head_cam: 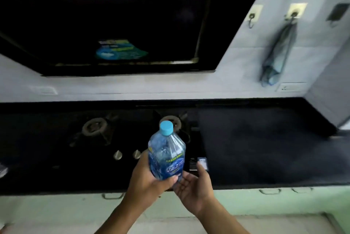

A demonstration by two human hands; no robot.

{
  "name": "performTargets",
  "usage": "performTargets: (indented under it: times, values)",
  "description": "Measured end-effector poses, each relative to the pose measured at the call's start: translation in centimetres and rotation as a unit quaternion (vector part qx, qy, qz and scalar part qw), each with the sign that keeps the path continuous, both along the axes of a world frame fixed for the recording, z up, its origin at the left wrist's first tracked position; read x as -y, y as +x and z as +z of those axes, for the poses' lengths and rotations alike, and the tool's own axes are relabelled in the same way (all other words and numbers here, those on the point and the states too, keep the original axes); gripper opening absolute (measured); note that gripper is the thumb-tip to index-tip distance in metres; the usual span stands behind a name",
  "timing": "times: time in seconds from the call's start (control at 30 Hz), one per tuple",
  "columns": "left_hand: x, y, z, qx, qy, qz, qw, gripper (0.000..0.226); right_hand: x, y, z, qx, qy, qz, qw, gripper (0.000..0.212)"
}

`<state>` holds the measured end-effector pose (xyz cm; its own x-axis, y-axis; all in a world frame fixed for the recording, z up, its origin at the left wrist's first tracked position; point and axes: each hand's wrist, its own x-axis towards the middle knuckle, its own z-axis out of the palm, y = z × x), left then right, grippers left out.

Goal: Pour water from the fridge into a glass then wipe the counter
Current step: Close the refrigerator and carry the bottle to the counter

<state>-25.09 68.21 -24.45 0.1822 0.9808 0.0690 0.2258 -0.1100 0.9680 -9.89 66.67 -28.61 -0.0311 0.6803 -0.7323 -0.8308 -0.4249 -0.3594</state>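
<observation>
A clear plastic water bottle (166, 150) with a blue label and a light blue cap stands upright in the air above the front of the black counter (255, 148). My left hand (147, 178) grips its lower part from the left and underneath. Beside the bottle's base on the right, my right hand (195, 186) is open, palm up, fingers apart and near the bottle. A blue-grey cloth (278, 53) hangs from a wall hook at the right. No glass is in view.
A black gas hob (98, 129) with two burners and two knobs fills the counter's left and middle. A dark range hood (113, 25) hangs overhead. Pale green drawers (265, 201) with metal handles lie below the counter edge. Wall sockets sit on the white backsplash.
</observation>
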Motion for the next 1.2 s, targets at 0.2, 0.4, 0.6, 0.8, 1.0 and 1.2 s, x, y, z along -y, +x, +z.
performTargets:
  times: [0.2, 0.4, 0.6, 0.8, 1.0, 1.2]
  values:
    - [-5.5, 7.7, -1.6, -0.008, 0.003, -0.093, 0.996, 0.075, -2.2, 7.2, -1.0, -0.002, 0.005, -0.105, 0.994, 0.061]
    - [-7.8, 18.6, -4.8, -0.039, -0.019, -0.137, 0.990, 0.078, -2.8, 17.7, -3.8, -0.018, -0.001, -0.154, 0.988, 0.065]
    - [-8.7, 32.3, -8.0, -0.056, -0.032, -0.125, 0.990, 0.071, -4.0, 31.2, -7.0, -0.002, -0.020, -0.143, 0.989, 0.061]
    - [-10.3, 43.0, -10.3, -0.100, -0.041, -0.066, 0.992, 0.067, -6.4, 42.5, -9.0, 0.022, -0.057, -0.123, 0.991, 0.055]
    - [-13.3, 49.1, -12.6, -0.143, -0.073, -0.035, 0.986, 0.074, -10.1, 47.5, -11.6, 0.048, -0.077, -0.104, 0.990, 0.060]
    - [-15.3, 52.6, -14.4, -0.140, -0.080, -0.018, 0.987, 0.068, -13.5, 49.6, -13.9, 0.063, -0.092, -0.130, 0.985, 0.077]
